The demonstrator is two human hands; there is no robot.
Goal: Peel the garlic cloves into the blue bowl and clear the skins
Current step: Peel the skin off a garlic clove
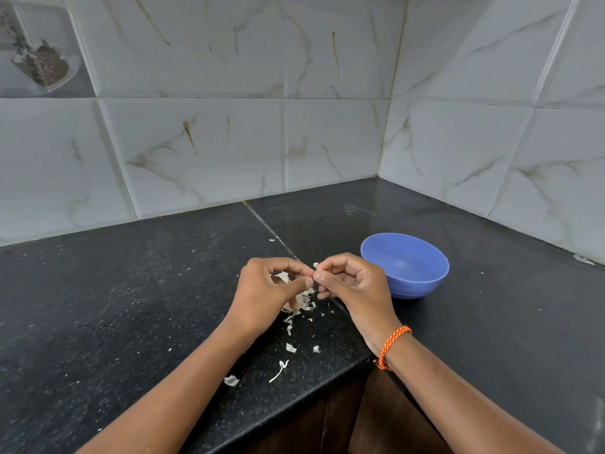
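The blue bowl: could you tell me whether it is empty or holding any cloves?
Empty: the blue bowl shows only bare blue interior.

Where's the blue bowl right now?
In the head view, the blue bowl stands on the black countertop right of centre, just behind and right of the right hand, towards the tiled corner.

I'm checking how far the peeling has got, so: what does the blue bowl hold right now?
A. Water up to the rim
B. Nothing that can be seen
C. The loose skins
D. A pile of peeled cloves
B: the inside of the blue bowl shows only bare blue plastic, while the skins lie on the black counter beneath the hands.
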